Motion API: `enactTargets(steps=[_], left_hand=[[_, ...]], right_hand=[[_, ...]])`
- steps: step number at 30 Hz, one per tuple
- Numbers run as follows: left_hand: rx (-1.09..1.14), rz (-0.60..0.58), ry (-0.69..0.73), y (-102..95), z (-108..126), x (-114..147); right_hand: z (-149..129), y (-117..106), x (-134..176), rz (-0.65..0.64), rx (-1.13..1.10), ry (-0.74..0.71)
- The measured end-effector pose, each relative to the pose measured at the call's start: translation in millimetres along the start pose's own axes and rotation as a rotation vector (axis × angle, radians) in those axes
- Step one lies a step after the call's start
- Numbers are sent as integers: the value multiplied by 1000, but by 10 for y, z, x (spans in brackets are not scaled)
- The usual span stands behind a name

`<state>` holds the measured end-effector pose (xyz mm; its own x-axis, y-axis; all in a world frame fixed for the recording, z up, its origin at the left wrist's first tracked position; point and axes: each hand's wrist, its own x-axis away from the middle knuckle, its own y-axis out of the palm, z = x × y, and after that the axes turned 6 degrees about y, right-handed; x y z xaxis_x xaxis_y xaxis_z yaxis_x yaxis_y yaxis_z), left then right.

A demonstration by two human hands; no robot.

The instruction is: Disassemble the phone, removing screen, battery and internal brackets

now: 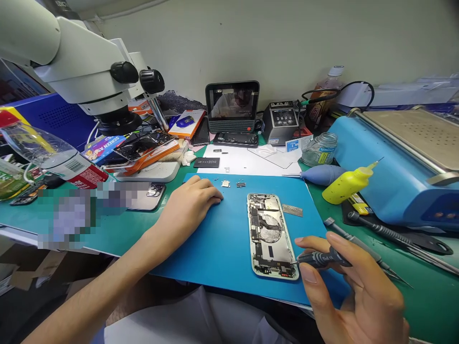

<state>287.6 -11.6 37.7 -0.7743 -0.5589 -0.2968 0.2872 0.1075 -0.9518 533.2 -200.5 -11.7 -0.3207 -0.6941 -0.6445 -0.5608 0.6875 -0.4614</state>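
An opened phone (272, 239) lies on the blue mat (215, 229) with its circuit boards and round coil showing. My right hand (358, 286) grips a small dark screwdriver (321, 259) between thumb and fingers, its tip at the phone's lower right edge. To the left, my left hand (195, 198) rests on the mat with fingers curled together; whatever they may hold is hidden. Just beyond those fingers sit a small metal part (225, 183) and another small dark part (241, 184). A thin metal plate (292, 210) lies right of the phone.
Behind the mat are a black battery (207, 163), white paper (251, 162) and a display device (233, 107). A microscope (96, 76) overhangs the left. On the right stand a blue machine (380, 172), a yellow needle bottle (347, 184), a blower (324, 175) and tweezers (394, 274).
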Motion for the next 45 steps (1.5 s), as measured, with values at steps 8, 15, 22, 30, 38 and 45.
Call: enactTargets(steps=[8,15,22,30,38,45], left_hand=[[-85,-32,62,-15,-7,-40],[-274,-100,179,-20,32,-98],[-311,-160,290,-114,-26,-86],[-231,-96,197,-34,-14,-40],[-10,0,15,-43,-101,-46],[117,15,-59,-20,-147,-3]], right_hand=[[27,-15,22,-22,0,-25],[29,3,30,-23,-27,-21],[-4,10,8,-2,-15,-31],[-17,16,-24,-7,-13,-39],[-16,-13,-4,-17,3,-49],[-43,9,-34,-12,5,-77]])
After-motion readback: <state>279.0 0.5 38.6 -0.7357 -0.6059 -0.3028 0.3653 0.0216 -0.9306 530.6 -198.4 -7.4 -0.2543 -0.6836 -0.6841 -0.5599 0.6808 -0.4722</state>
